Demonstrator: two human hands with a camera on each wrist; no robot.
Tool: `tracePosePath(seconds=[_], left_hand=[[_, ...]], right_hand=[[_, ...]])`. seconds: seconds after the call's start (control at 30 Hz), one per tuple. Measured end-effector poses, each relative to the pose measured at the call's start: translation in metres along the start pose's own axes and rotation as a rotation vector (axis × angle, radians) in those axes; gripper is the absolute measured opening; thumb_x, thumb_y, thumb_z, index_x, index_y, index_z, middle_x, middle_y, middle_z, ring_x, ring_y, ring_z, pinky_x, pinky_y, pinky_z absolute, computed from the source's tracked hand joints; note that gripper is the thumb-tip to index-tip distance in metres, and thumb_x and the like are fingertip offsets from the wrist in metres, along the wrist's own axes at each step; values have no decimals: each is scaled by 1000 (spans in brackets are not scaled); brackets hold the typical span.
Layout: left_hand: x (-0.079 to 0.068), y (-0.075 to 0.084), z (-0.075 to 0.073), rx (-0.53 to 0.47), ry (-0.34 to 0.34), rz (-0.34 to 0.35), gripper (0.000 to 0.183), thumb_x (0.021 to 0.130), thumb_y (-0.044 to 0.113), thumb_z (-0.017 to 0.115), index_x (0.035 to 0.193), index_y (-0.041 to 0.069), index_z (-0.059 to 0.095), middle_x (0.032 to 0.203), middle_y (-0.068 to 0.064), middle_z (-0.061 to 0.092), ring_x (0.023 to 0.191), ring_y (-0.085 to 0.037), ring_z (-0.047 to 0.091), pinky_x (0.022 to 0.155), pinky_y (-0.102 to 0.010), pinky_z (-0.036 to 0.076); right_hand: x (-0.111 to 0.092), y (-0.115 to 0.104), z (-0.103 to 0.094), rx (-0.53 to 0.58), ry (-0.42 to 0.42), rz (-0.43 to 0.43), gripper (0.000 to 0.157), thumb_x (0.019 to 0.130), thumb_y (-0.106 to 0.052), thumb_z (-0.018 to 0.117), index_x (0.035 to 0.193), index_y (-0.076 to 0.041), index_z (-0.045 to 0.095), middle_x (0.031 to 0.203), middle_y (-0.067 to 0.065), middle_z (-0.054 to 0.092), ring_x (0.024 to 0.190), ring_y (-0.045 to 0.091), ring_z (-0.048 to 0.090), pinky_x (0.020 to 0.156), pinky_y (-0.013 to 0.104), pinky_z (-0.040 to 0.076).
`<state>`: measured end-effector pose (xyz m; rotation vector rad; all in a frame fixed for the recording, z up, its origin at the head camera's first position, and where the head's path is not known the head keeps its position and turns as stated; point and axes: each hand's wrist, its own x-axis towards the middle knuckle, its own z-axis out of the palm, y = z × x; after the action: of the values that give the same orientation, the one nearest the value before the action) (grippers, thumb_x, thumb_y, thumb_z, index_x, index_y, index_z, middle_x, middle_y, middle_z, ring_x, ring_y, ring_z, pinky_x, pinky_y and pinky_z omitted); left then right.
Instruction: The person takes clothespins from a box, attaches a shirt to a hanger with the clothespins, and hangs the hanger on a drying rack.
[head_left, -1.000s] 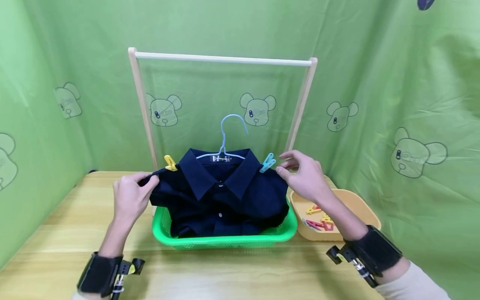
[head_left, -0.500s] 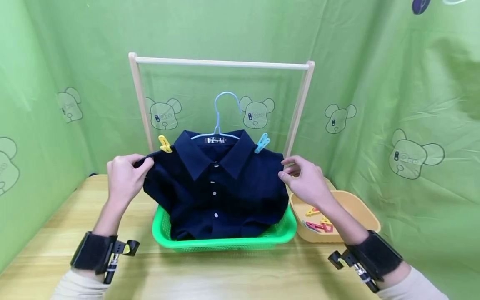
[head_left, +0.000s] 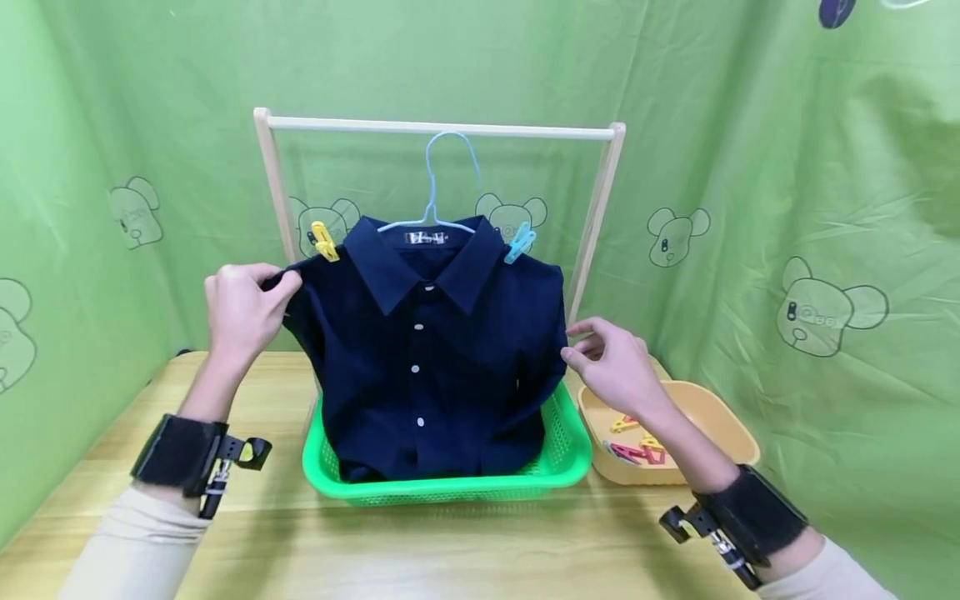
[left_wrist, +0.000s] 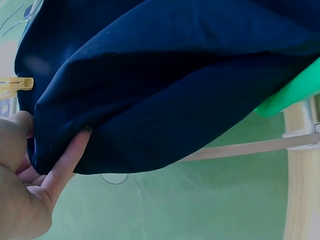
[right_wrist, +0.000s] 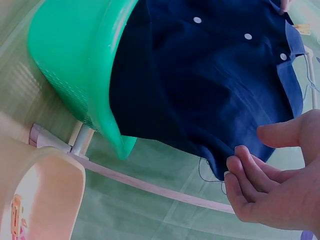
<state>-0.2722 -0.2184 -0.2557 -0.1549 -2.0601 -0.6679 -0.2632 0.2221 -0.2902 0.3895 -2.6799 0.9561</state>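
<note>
A navy button shirt [head_left: 438,333] hangs on a light-blue wire hanger [head_left: 431,187], its lower part inside the green basket [head_left: 450,487]. My left hand [head_left: 243,308] pinches the shirt's shoulder at the sleeve; the left wrist view shows thumb and fingers [left_wrist: 65,162] on either side of the cloth. At the other sleeve, my right hand [head_left: 615,367] has its fingers loosely bent and the thumb apart from them. The fingertips [right_wrist: 235,160] look close against the sleeve edge without gripping it. A yellow clothespin [head_left: 325,242] and a blue clothespin [head_left: 520,242] sit on the shoulders.
Behind the shirt stands a wooden rack with a white crossbar [head_left: 345,124]; the hanger's hook reaches almost to bar height in the head view. An orange tray [head_left: 720,417] with several clothespins [head_left: 637,452] is at the right, beside the basket. Green curtains enclose the wooden table [head_left: 360,550].
The shirt and hanger have risen out of the basket, with my left hand moving up and slightly left. My right hand has stayed nearly in place while the sleeve rose past it.
</note>
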Motion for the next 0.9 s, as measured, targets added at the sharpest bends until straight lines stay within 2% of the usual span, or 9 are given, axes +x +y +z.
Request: tracePosePath(seconds=[0.17, 0.43, 0.5, 0.57, 0.73, 0.9], left_hand=[[16, 3, -2, -7, 10, -21, 35, 85, 19, 62, 53, 5, 65, 47, -10, 55, 39, 4, 29, 60, -28, 26], [36, 9, -2, 26, 9, -49, 34, 86, 22, 61, 57, 5, 70, 50, -11, 58, 39, 1, 32, 58, -28, 26], [41, 11, -2, 32, 7, -66, 34, 86, 23, 61, 59, 4, 72, 53, -12, 61, 41, -4, 37, 57, -28, 27], [45, 14, -1, 35, 6, -87, 33, 86, 23, 61, 65, 4, 76, 58, -15, 67, 45, -16, 49, 56, -29, 29], [56, 20, 1, 28, 5, -133, 30, 85, 25, 60, 76, 5, 81, 73, -18, 74, 64, -37, 66, 51, -26, 30], [67, 25, 6, 23, -13, -162, 33, 85, 26, 61, 68, 3, 78, 74, -19, 74, 70, -40, 67, 51, -26, 31]], right_hand=[[0, 3, 2, -5, -4, -3, 32, 97, -21, 63, 125, -6, 63, 97, 7, 75, 93, 25, 72, 80, 42, 54], [-1, 4, 4, -12, 3, -7, 31, 97, -21, 64, 124, -6, 64, 96, 7, 76, 93, 27, 73, 82, 45, 55], [-1, 3, 4, -13, 2, -8, 31, 97, -21, 64, 124, -6, 64, 96, 7, 76, 93, 27, 73, 81, 44, 55], [-1, 3, 4, -9, 1, -11, 31, 97, -21, 64, 124, -6, 64, 96, 7, 76, 93, 26, 73, 81, 44, 55], [0, 3, 6, -5, -6, -15, 31, 98, -21, 63, 124, -6, 64, 96, 7, 76, 92, 26, 73, 77, 40, 54], [1, 6, 7, -3, -5, -12, 30, 98, -21, 63, 124, -6, 64, 96, 7, 76, 91, 26, 73, 75, 38, 54]])
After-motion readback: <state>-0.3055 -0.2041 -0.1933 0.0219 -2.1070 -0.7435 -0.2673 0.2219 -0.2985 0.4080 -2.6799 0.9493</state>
